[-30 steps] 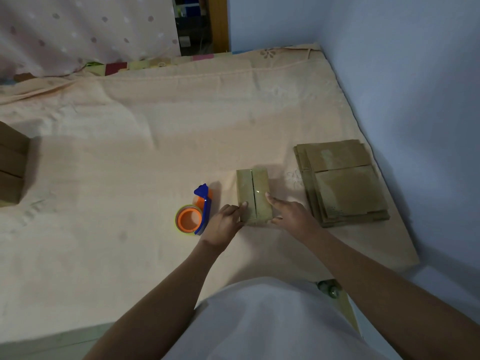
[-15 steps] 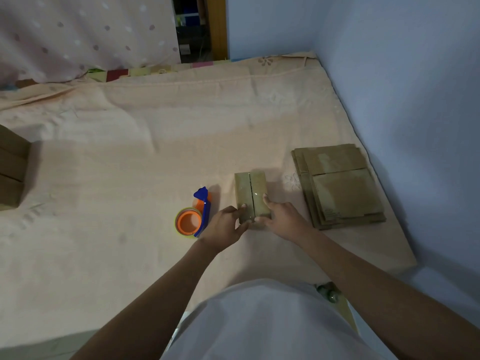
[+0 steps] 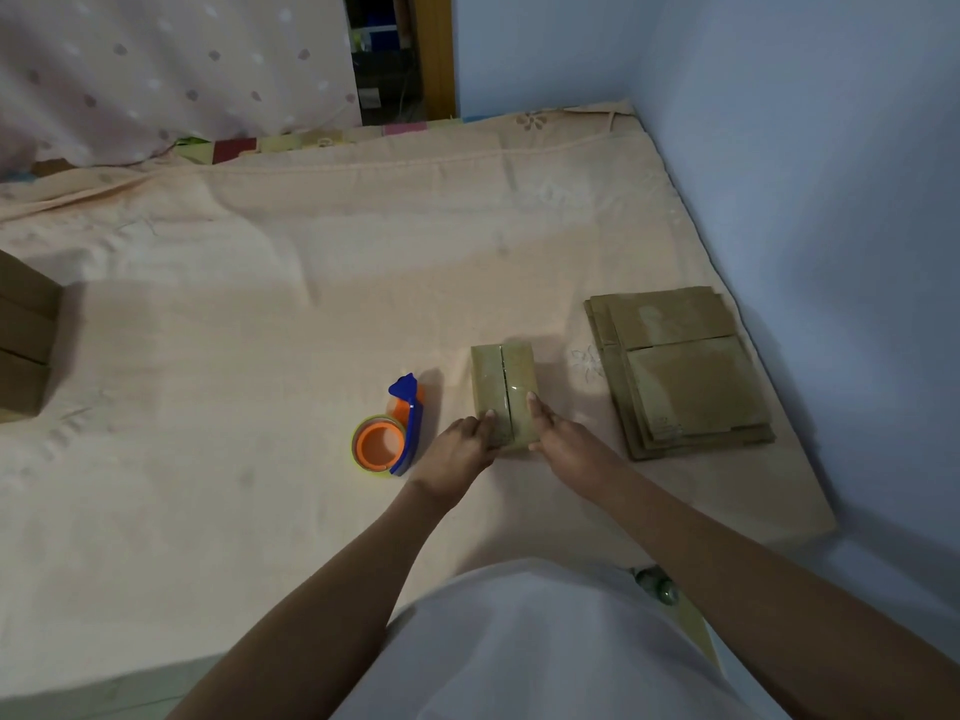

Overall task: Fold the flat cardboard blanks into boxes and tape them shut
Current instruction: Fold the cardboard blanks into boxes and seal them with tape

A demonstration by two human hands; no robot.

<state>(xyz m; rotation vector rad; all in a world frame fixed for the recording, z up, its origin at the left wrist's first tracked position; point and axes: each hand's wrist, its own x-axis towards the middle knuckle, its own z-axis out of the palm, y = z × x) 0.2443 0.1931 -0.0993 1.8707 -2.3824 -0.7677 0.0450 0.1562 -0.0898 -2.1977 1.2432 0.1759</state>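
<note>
Here, a person leans over a peach-coloured bed sheet point(image 3: 260, 314), both bare arms reaching forward. A small folded cardboard box point(image 3: 503, 392) sits on the sheet, toward its right side and nearer the front edge than the back, its two top flaps meeting at a centre seam under glossy clear tape. The left hand point(image 3: 460, 449) rests against the box's near left corner, fingers fairly straight and lying on the left flap. The right hand point(image 3: 563, 439) lies on the near right corner, fingers extended and pressing flat on the right flap. Just left of the left hand lies a tape dispenser point(image 3: 387, 436), with an orange roll and a blue handle. A stack of flat cardboard blanks point(image 3: 680, 374) lies near the sheet's right edge, beside the blue wall point(image 3: 831, 200). More brown boxes point(image 3: 23, 345) sit at the left edge.
</note>
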